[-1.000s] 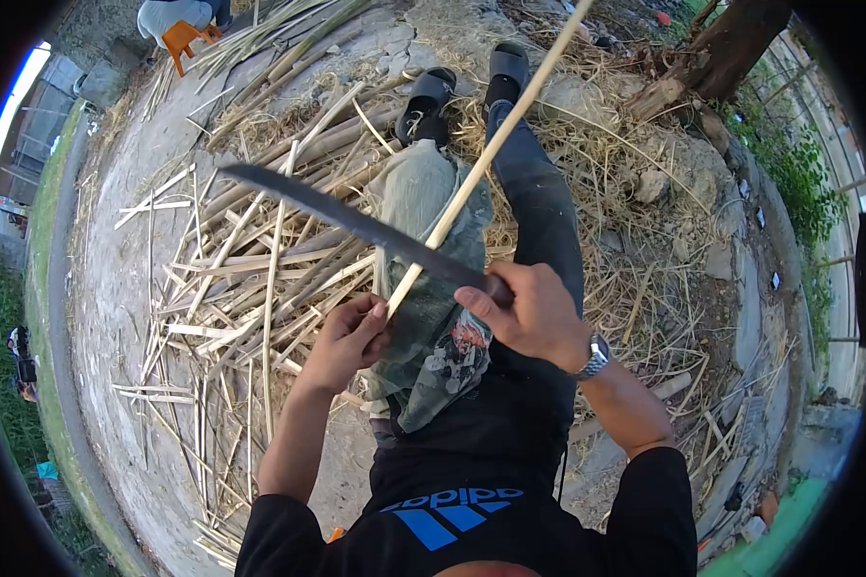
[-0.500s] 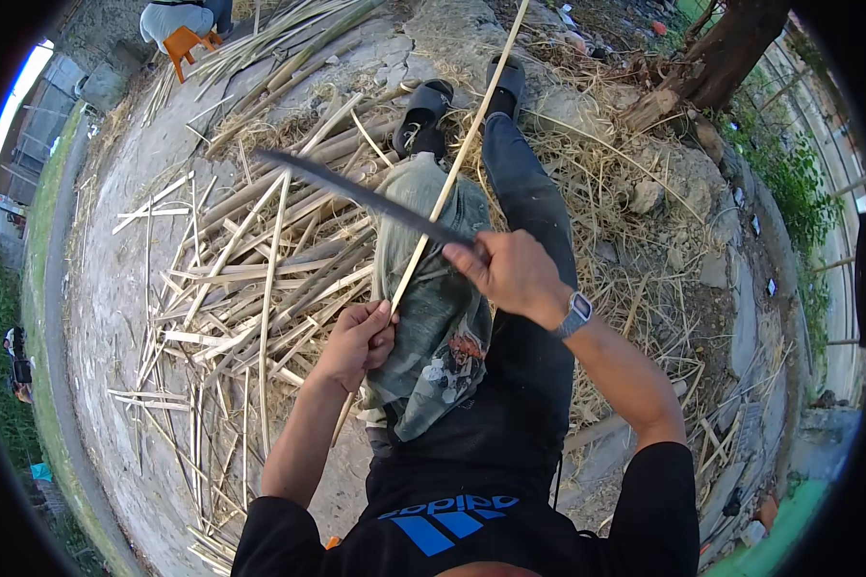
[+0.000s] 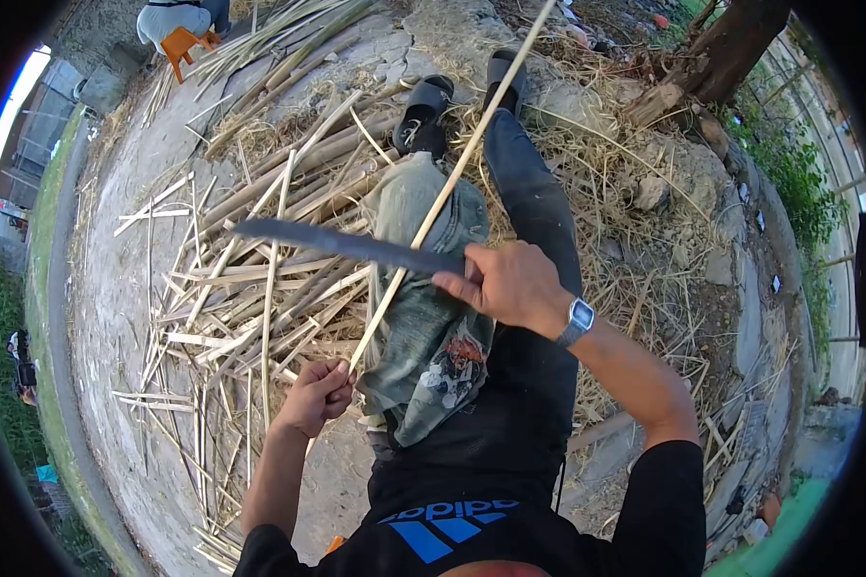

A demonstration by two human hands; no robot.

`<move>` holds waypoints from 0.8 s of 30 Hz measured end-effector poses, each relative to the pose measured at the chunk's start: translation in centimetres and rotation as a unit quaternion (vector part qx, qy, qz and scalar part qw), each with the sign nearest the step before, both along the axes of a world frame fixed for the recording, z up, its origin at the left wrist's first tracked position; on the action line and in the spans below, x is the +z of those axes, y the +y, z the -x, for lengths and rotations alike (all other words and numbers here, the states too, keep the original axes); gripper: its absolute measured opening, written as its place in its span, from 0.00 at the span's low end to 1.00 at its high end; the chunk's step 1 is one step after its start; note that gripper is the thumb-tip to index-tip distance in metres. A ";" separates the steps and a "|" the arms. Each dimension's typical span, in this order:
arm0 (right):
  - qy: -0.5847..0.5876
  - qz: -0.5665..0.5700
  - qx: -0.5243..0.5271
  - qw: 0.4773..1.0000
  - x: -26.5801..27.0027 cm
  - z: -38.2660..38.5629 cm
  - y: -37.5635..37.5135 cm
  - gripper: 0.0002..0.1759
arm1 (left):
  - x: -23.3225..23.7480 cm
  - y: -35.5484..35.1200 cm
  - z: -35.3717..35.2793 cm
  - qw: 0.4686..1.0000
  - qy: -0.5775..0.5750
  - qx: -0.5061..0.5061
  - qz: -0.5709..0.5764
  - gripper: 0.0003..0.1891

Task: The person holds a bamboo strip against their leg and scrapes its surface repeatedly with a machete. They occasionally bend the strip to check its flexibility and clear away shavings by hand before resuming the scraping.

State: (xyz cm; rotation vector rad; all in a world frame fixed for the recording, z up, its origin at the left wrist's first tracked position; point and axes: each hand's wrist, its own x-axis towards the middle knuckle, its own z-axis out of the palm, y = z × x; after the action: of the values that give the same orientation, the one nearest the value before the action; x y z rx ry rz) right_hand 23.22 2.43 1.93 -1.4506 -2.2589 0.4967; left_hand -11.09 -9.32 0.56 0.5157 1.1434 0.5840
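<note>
My left hand (image 3: 316, 392) is closed round the lower part of a long pale bamboo strip (image 3: 453, 181), which slants up and away past my feet. In my right hand (image 3: 518, 286) is the handle end of a machete (image 3: 342, 242). Its long dark blade points left and lies across the strip, over my leg. A grey-green cloth (image 3: 433, 207), torn and stained near its lower end, covers that leg beneath the strip and blade. A watch (image 3: 577, 320) is on my right wrist.
Cut bamboo pieces (image 3: 260, 274) lie in a heap on the ground to my left. Dry shavings (image 3: 616, 260) cover the ground to the right, near a tree trunk (image 3: 726, 53). Someone sits on an orange chair (image 3: 183, 48) at the top left.
My left hand has drawn down and left, and the strip has shifted with it. My right hand has come slightly lower, with the machete blade now more level.
</note>
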 end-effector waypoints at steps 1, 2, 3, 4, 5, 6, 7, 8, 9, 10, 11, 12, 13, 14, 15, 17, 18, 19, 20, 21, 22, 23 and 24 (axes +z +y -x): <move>-0.016 0.024 0.014 0.999 0.5 0.1 -0.6 0.37 | -0.6 -0.8 1.1 1.000 0.006 -0.003 0.007 0.15; -0.031 0.046 0.029 0.998 0.7 -0.1 -0.9 0.36 | -1.2 -1.6 2.6 1.000 0.010 -0.001 0.011 0.15; -0.029 0.019 0.005 0.999 0.2 -0.7 -0.4 0.37 | -1.9 -2.7 4.1 1.000 0.014 -0.002 0.020 0.15; -0.027 -0.007 -0.018 0.999 -0.2 -1.7 0.7 0.37 | -2.2 -3.6 5.0 0.999 0.018 -0.001 0.028 0.15; 0.039 -0.002 -0.046 0.998 -0.4 -2.7 2.3 0.39 | -2.0 -4.0 5.0 1.000 0.018 0.006 0.023 0.15; 0.062 0.015 -0.101 0.993 0.1 -3.5 3.9 0.40 | -1.9 -4.1 4.8 1.000 0.017 0.009 0.023 0.15; 0.065 0.033 -0.130 0.989 0.6 -3.7 5.0 0.40 | -1.9 -4.2 4.3 0.999 0.014 0.019 0.029 0.15; 0.069 0.047 -0.161 0.983 1.2 -3.7 5.6 0.41 | -1.8 -4.2 3.8 0.999 0.011 0.027 0.031 0.15; 0.068 0.038 -0.162 0.984 1.3 -3.4 5.4 0.41 | -1.7 -4.0 3.3 1.000 0.010 0.011 0.020 0.16; 0.065 0.030 -0.124 0.990 0.9 -2.8 4.4 0.41 | -1.7 -3.5 3.2 1.000 0.010 0.006 0.012 0.16; 0.062 0.029 -0.086 0.994 0.5 -1.9 2.8 0.41 | -1.7 -3.5 3.2 0.999 -0.009 0.004 0.031 0.16; 0.018 0.050 -0.034 0.998 0.8 -0.7 0.9 0.39 | -1.8 -3.7 3.2 0.998 -0.027 0.002 0.055 0.16; -0.008 0.031 0.004 0.999 0.4 0.2 -1.0 0.39 | -2.0 -3.6 3.3 0.998 -0.025 -0.007 0.061 0.17; -0.032 0.012 0.043 0.999 0.0 0.8 -2.0 0.38 | -2.4 -3.4 3.6 0.998 -0.023 -0.009 0.064 0.17; -0.028 0.018 0.044 0.998 0.0 0.7 -1.8 0.38 | -2.8 -3.5 4.0 0.997 -0.032 -0.014 0.075 0.18; -0.060 0.012 0.009 0.998 0.3 -0.4 -0.4 0.37 | -2.7 -3.8 4.2 0.994 -0.053 -0.007 0.091 0.19; 0.014 0.001 -0.028 1.000 -0.3 -1.1 1.0 0.39 | -2.3 -3.6 3.9 0.994 -0.053 -0.002 0.093 0.19; 0.021 0.029 -0.071 0.997 0.0 -1.6 2.3 0.39 | -1.8 -3.3 3.5 0.995 -0.046 -0.002 0.087 0.18; 0.027 0.056 -0.116 0.991 0.5 -2.0 3.1 0.39 | -1.6 -3.2 3.2 0.996 -0.040 -0.004 0.081 0.18; 0.025 0.050 -0.115 0.992 0.6 -1.7 2.9 0.39 | -2.0 -3.1 3.4 0.993 -0.068 -0.015 0.099 0.17; 0.028 0.036 -0.090 0.995 0.5 -1.1 2.3 0.40 | -2.3 -2.9 3.2 0.993 -0.069 -0.020 0.092 0.17; 0.030 0.025 -0.067 0.997 0.4 -0.3 1.3 0.40 | -2.5 -2.9 3.0 0.992 -0.078 -0.012 0.094 0.17; 0.007 0.038 -0.030 0.999 1.2 0.5 -0.2 0.35 | -2.6 -3.0 2.9 0.991 -0.086 -0.004 0.100 0.18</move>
State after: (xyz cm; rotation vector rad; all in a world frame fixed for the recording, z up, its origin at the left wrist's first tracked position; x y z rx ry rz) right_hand 22.69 2.21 3.14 -1.5425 -2.1991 0.5779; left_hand -13.98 -12.30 -2.02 0.2912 1.0217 0.4911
